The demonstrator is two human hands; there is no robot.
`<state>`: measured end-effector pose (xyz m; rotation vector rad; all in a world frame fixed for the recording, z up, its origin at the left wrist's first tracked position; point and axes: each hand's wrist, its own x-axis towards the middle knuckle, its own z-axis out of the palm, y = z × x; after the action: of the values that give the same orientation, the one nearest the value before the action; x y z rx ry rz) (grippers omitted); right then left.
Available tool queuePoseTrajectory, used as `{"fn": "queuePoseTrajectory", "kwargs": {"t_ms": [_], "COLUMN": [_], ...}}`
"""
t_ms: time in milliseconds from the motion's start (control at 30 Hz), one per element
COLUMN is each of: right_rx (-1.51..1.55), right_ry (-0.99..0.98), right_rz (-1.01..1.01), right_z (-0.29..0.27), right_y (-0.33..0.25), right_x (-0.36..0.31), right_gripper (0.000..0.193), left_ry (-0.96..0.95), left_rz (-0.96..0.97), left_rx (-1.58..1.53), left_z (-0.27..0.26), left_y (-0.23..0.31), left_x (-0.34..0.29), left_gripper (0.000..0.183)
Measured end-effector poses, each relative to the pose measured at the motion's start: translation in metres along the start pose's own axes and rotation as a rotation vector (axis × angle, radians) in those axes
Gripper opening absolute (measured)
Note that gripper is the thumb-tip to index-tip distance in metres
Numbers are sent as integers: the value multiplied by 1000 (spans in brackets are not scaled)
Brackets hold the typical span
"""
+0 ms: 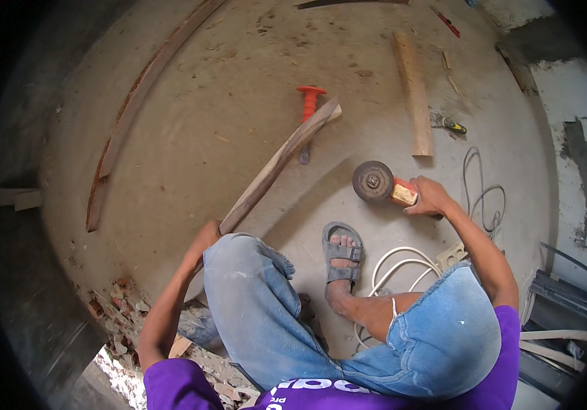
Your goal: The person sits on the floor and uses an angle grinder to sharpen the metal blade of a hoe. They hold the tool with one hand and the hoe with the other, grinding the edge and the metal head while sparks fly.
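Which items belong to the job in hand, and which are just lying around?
In use:
wooden strip, in the left hand
angle grinder, in the right hand

Lying about:
red-gripped chisel
flat plank
scraper beside it
long board at the left

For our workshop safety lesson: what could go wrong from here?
The right hand holds a grinder with its disc near an open-toed sandal: a slip could injure the exposed toes. The wooden strip in the bare left hand might twist if the disc caught it. The white cable looped beside the sandal could snag.
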<state>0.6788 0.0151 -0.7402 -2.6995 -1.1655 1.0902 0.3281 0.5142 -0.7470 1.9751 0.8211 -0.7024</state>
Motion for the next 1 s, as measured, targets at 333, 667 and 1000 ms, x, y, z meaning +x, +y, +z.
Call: {"fn": "queuePoseTrajectory", "kwargs": {"t_ms": [333,667,1000], "right_rx": [1152,1775,1735], "right_ry": [172,590,766], "right_rz": [256,-99,-231], "right_z": [45,-51,-123], "right_y": [-86,-112,-127], "right_x": [-72,-113,-108], "right_gripper": [83,76,58], "left_ry": [-15,97,150], "left_rz": [35,126,312], "left_rx": [158,89,30], "left_z": [9,18,20], "left_y": [-19,-41,-37], "left_x": [43,51,41], "left_gripper": [54,55,57]}}
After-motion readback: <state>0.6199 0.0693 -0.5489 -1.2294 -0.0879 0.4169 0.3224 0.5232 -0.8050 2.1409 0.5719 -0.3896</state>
